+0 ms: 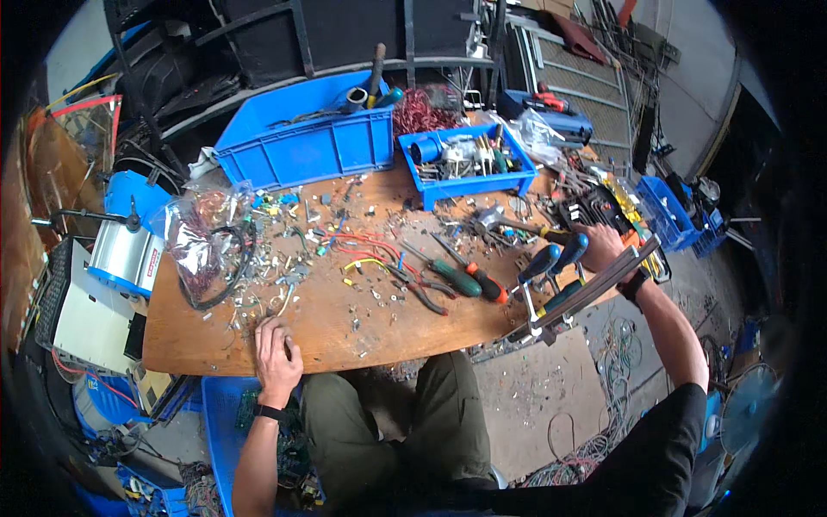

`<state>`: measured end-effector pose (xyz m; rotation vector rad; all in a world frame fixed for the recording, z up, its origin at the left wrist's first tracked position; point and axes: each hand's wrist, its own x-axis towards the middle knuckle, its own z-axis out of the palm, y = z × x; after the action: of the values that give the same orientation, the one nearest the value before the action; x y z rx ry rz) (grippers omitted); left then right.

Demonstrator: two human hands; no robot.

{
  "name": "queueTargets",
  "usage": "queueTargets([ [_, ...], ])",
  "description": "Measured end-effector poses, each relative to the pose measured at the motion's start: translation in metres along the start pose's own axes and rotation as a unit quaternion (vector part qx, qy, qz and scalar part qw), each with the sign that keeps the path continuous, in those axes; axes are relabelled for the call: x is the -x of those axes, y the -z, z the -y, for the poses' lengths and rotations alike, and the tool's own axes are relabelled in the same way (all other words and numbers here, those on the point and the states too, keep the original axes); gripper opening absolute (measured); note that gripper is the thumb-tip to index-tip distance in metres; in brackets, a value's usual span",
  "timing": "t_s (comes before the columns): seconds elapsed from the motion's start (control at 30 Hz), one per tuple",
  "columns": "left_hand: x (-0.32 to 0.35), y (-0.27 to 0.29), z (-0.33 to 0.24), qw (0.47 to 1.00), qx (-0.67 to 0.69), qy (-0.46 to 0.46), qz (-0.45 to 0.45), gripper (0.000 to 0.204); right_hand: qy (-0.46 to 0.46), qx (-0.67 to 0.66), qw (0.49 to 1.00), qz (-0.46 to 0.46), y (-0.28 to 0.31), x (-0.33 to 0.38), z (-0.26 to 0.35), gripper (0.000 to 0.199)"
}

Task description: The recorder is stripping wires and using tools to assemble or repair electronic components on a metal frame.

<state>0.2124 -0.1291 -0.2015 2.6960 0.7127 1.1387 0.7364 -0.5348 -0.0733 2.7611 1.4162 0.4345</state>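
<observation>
Right of centre in the frame, our right hand (600, 250) is closed over the handle end of a hammer (527, 228), its grip narrowed around that handle. The hammer lies near the far right part of the wooden surface (413, 340), its head pointing left toward the middle of the frame. Just below that hand, blue-handled tools (571, 252) stand in a holder at the right edge of the surface, beside long metal bars (594, 289) that slant up to the right.

Left of centre and lower down, our left hand (277, 353) rests on the near edge of the surface, its grip loose, fingers bent and the thumb apart from them.

Between our hands, around the centre of the frame, we see a green-handled screwdriver (455, 277), an orange-and-black screwdriver (488, 283) just beside it, and pliers (425, 295) with red-and-black handles. Red wires (362, 252) and a yellow wire (366, 262) lie left of these, among scattered small scraps.

Toward the upper middle, we have a large blue bin (310, 151) and, to its right, a smaller blue tray (478, 183) filled with metal parts. At the left of the surface sits a clear plastic bag (194, 241) with reddish wire inside. At the lower left of the frame, below the surface, a blue crate (220, 422) holds green circuit boards (293, 457).
</observation>
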Motion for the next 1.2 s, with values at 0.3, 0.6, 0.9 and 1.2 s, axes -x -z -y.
queueTargets([
  [0.3, 0.002, 0.003, 0.002, 0.999, 0.03, -0.005, -0.012, 0.013, -0.116, -0.332, 0.936, 0.033, -0.015, 0.035, -0.024, 0.022],
  [0.6, 0.008, -0.002, 0.009, 0.999, 0.042, 0.009, -0.02, 0.015, -0.353, -0.398, 0.846, -0.03, 0.116, 0.114, -0.038, 0.026],
  [0.9, 0.013, -0.005, 0.017, 0.999, 0.048, -0.007, -0.018, 0.017, -0.312, -0.466, 0.82, -0.108, 0.246, 0.122, -0.058, 0.038],
  [1.2, 0.005, 0.004, 0.01, 0.995, 0.088, 0.005, -0.037, 0.015, -0.161, -0.284, 0.943, -0.065, 0.314, -0.061, 0.058, 0.039],
])
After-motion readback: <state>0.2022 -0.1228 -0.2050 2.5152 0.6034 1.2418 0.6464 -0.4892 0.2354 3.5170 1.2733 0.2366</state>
